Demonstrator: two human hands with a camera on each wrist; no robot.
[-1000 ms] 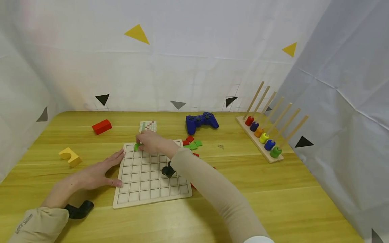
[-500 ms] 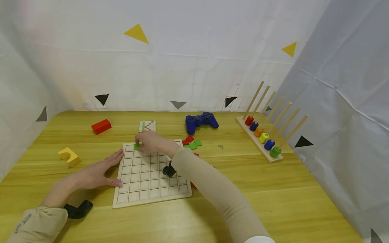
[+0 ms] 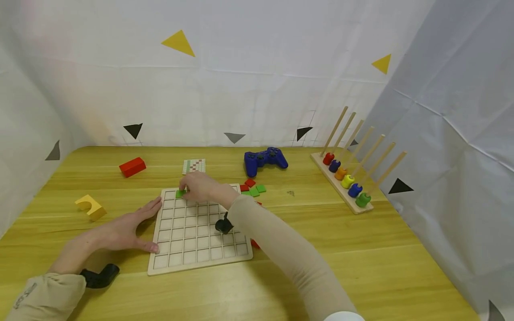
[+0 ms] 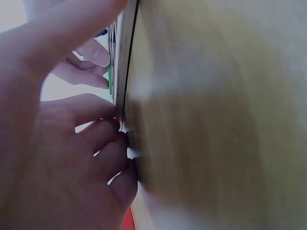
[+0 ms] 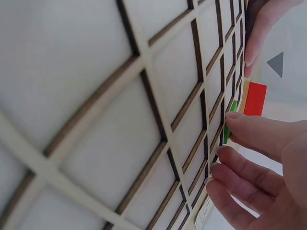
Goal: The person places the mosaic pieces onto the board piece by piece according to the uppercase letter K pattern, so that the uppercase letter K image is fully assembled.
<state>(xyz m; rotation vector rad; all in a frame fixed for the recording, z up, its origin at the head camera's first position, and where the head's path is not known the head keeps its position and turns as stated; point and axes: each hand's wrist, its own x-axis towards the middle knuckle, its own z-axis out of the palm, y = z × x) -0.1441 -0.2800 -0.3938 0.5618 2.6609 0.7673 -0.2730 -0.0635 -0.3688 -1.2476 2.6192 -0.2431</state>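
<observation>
A square wooden grid board (image 3: 190, 245) lies on the table. At its far left corner my right hand (image 3: 201, 186) pinches a small green tile (image 3: 180, 194) at one of the cells. In the right wrist view the thumb (image 5: 259, 134) lies against the green tile (image 5: 230, 123), with the other fingers curled just beside it. Whether the tile sits fully down in its cell is hard to see. Spread along the board's left edge, my left hand (image 3: 120, 232) touches the rim with fingers and thumb. It holds nothing else.
Loose green tiles (image 3: 254, 191) and red tiles (image 3: 250, 183) lie right of the board, partly behind the right arm. Behind it are a patterned card (image 3: 194, 166) and a blue game controller (image 3: 266, 160). A red block (image 3: 132, 167), yellow arch block (image 3: 91, 207) and peg rack (image 3: 341, 185) stand around.
The left thumb has slid slightly nearer along the board's left edge. My right hand stays at the green tile in the corner. The whole view has shifted a little.
</observation>
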